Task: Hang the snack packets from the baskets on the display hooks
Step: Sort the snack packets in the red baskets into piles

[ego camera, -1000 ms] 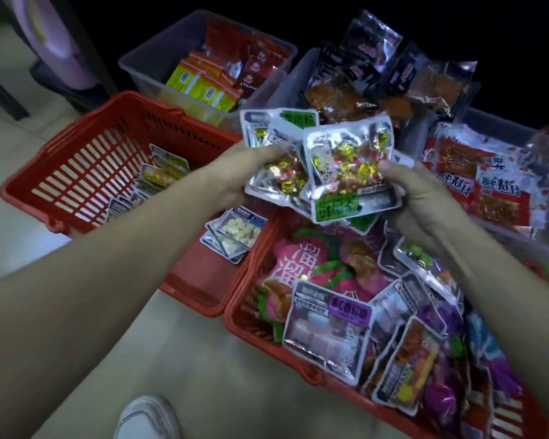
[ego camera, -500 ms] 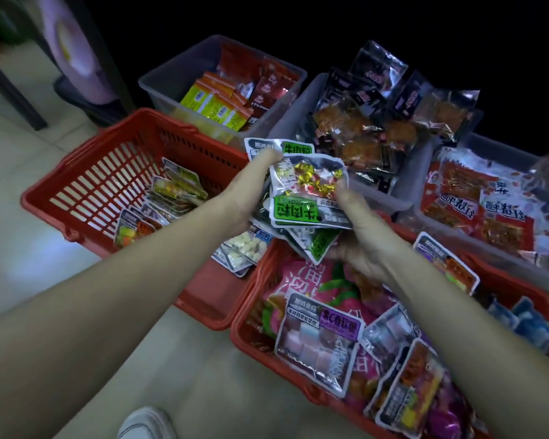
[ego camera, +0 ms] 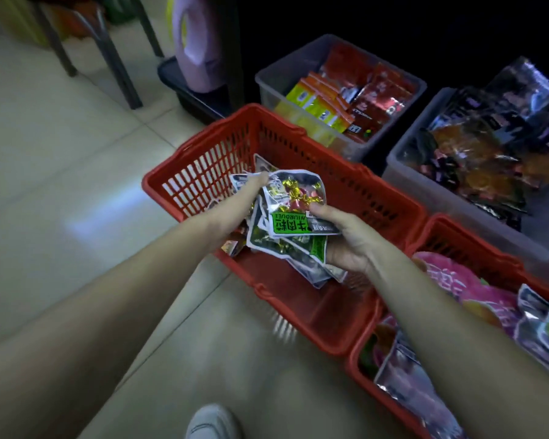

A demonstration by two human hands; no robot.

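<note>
A stack of green-labelled snack packets with gold-wrapped sweets inside is held between both hands above the left red basket. My left hand grips the stack's far left edge. My right hand holds it from below, thumb pressed on the top packet's label. A few more packets lie in that basket under the stack. The right red basket is packed with pink, purple and clear packets. No display hooks are in view.
Two clear bins stand behind the baskets: one with red and yellow packets, one with dark and orange packets. A stool's dark legs and a pale bottle stand at the back left. My white shoe is on the tiled floor.
Both hands have carried the packet stack left, from over the right basket to over the left one. The view has swung left and the stack now looks more bunched.
</note>
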